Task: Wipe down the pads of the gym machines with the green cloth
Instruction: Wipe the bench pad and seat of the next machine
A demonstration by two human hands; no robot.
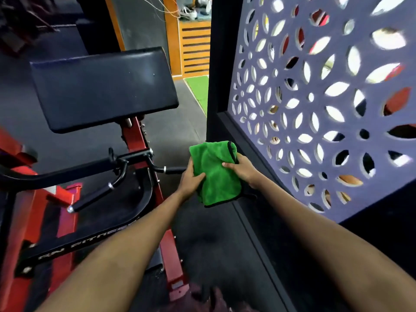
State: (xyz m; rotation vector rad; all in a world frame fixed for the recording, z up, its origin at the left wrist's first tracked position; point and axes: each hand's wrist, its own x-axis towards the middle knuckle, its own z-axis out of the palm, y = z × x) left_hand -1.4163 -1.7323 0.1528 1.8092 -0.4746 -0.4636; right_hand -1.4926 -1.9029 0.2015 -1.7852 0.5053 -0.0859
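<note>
Gripping green cloth (216, 174), both hands, beside screen (315, 109)

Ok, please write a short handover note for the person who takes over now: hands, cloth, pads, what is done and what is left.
Left hand and right hand: both grip the folded green microfibre cloth, held in the air.
The large black padded rest on the red-framed machine is to the left, not touched.
Done: cannot tell if any pad is wiped.
Left: wipe this pad, then the other pads.

Open floor (180, 131) corridor ahead — pad (103, 88) left, lattice screen (315, 109) right
</note>
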